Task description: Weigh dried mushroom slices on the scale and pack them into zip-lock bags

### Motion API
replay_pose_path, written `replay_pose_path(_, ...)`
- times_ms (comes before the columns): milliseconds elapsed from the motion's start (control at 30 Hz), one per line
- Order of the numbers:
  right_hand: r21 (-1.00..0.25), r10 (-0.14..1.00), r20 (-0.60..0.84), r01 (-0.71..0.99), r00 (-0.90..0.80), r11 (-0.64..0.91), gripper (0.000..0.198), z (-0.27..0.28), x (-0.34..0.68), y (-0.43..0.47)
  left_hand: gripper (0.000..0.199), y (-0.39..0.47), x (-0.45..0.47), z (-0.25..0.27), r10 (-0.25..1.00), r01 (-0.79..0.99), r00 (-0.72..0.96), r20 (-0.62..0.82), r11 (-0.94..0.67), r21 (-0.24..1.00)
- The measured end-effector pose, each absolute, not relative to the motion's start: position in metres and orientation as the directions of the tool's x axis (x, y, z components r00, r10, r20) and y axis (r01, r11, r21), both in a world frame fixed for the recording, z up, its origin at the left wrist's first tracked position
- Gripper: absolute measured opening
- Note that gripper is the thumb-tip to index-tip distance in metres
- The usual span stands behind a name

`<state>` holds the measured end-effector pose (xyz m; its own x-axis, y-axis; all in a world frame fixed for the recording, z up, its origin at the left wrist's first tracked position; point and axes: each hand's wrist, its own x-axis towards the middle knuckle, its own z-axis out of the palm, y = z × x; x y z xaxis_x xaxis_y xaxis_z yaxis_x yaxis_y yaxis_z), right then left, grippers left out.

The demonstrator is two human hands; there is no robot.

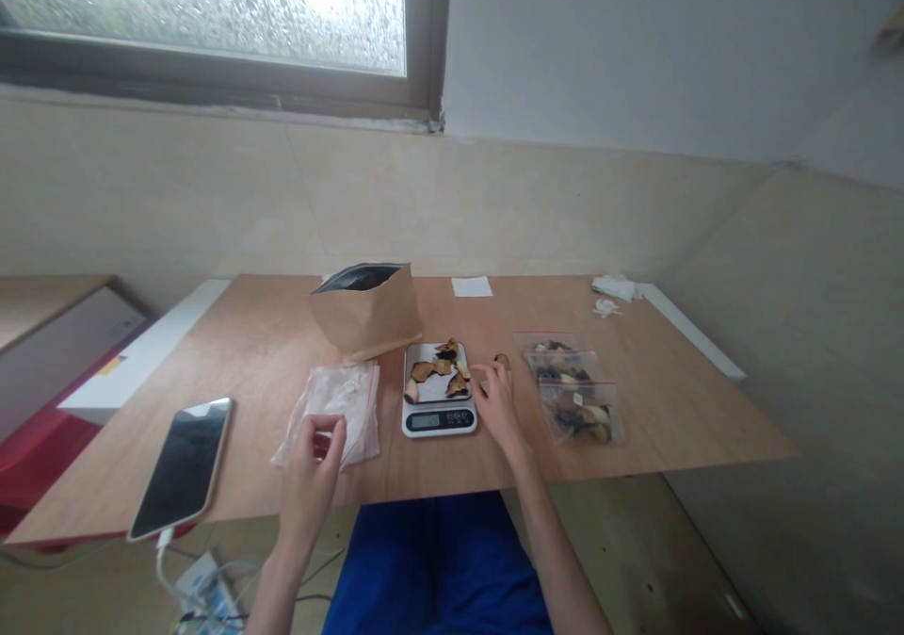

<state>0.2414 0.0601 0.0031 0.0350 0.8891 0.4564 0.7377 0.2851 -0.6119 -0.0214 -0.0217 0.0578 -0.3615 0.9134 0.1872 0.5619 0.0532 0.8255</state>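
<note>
One scale [439, 421], loaded with several dried pieces [422, 371]; three filled bags [583, 415], laid to its right. Left hand [316, 447], half-curled by clear bags [353, 390]; right hand [496, 399], curved at scale's edge; neither grip can be told.

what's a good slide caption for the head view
Right hand beside dried brown pieces on a white rectangular digital scale; left hand at clear plastic red-edged bags.

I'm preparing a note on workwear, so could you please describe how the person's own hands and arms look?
The left hand and the right hand are bare: no gloves, and no ring, watch or bracelet can be made out. Both forearms are uncovered, with no sleeve in view. A blue garment covers the lap.
</note>
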Motion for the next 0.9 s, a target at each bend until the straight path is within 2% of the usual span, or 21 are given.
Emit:
replay_pose_path(133,-0.600,0.889,0.455,0.758,0.059,0.257,0.018,0.003,0.244,0.059,0.037,-0.021,-0.021,0.058,0.914,0.557,-0.358,0.189,0.047,0.829)
replay_pose_path(467,-0.474,0.911,0.411,0.846,-0.032,0.244,0.023,0.026,0.217,0.069,0.037,-0.022,-0.019,0.060,0.919,0.556,-0.344,0.193,0.034,0.830)
replay_pose_path(633,-0.323,0.929,0.362,0.924,-0.079,0.204,0.027,0.032,0.199,0.076,0.037,-0.022,-0.021,0.059,0.915,0.557,-0.357,0.189,0.046,0.829)
replay_pose_path(767,-0.190,0.943,0.313,0.965,-0.115,0.181,0.021,0.037,0.188,0.080,0.036,-0.021,-0.020,0.059,0.920,0.551,-0.343,0.189,0.034,0.834)
replay_pose_path(900,-0.165,0.936,0.324,0.966,-0.139,0.201,0.017,0.043,0.187,0.080,0.036,-0.022,-0.020,0.061,0.919,0.555,-0.345,0.191,0.035,0.831)
